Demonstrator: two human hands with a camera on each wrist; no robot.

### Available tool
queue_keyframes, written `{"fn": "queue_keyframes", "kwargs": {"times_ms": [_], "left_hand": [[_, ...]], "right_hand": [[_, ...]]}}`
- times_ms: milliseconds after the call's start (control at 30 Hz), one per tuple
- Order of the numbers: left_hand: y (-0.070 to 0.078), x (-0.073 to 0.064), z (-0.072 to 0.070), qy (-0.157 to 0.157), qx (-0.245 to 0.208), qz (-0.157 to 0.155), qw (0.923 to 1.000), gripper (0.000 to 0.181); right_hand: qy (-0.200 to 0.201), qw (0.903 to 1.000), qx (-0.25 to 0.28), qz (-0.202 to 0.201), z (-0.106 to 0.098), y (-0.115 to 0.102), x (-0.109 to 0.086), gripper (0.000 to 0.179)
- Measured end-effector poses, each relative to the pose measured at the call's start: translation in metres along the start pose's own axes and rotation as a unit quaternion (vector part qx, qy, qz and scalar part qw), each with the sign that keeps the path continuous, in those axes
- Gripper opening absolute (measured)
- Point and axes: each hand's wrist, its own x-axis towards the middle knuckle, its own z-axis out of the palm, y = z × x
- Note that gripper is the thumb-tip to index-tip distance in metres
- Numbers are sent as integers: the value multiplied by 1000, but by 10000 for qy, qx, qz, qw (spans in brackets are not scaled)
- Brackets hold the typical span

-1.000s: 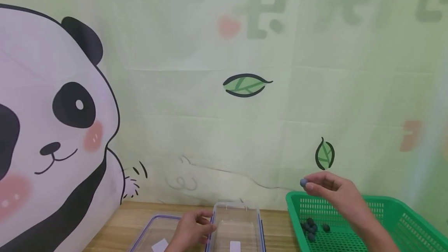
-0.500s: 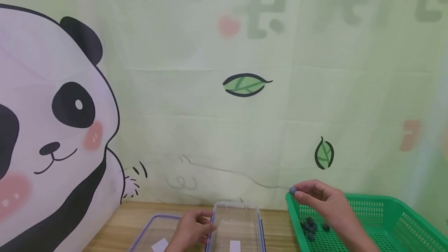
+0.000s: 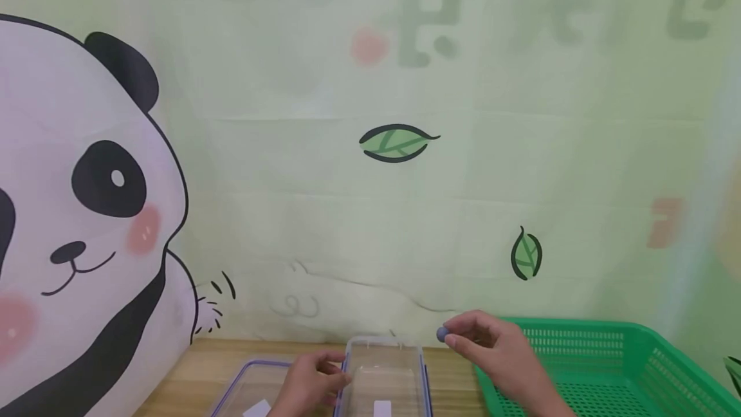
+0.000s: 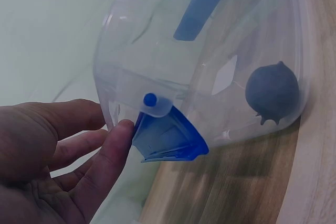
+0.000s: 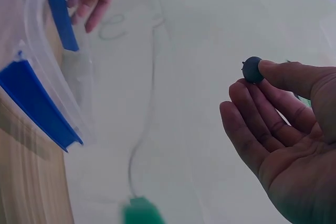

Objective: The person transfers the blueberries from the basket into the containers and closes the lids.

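My right hand (image 3: 503, 356) pinches a blueberry (image 3: 442, 334) between thumb and fingertips, in the air between the green basket and a clear plastic container (image 3: 382, 356). In the right wrist view the berry (image 5: 253, 70) shows its small crown, and the other fingers are loosely bent. My left hand (image 3: 312, 378) holds the container's left rim; the left wrist view has its thumb by a blue clip (image 4: 168, 135) and a finger behind the wall. Another blueberry (image 4: 273, 93) lies low inside the container, out of sight in the head view.
The green basket (image 3: 579, 333) stands at the right, its left part covered by my right hand and forearm. A clear lid with a blue seal (image 3: 249, 365) lies left of the container on the wooden table (image 3: 197, 365). A printed panda backdrop (image 3: 289, 211) rises behind the table.
My right hand has carried the blueberry left and down, from over the basket toward the container. The left hand keeps its place at the rim. The head view has turned slightly right.
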Motion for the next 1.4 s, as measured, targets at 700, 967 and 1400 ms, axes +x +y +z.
{"fn": "queue_keyframes", "kwargs": {"times_ms": [700,967,1400], "left_hand": [[1,-1,-1,-49,28,-101,9999,38],[-1,0,-1,-62,5,-23,10000,37],[-1,1,-1,-63,-42,-55,10000,37]], "right_hand": [[-1825,9797,404,725,92,14,-1,8],[-2778,9565,586,674,111,56,5,12],[-3212,9448,436,479,124,111,16,11]]}}
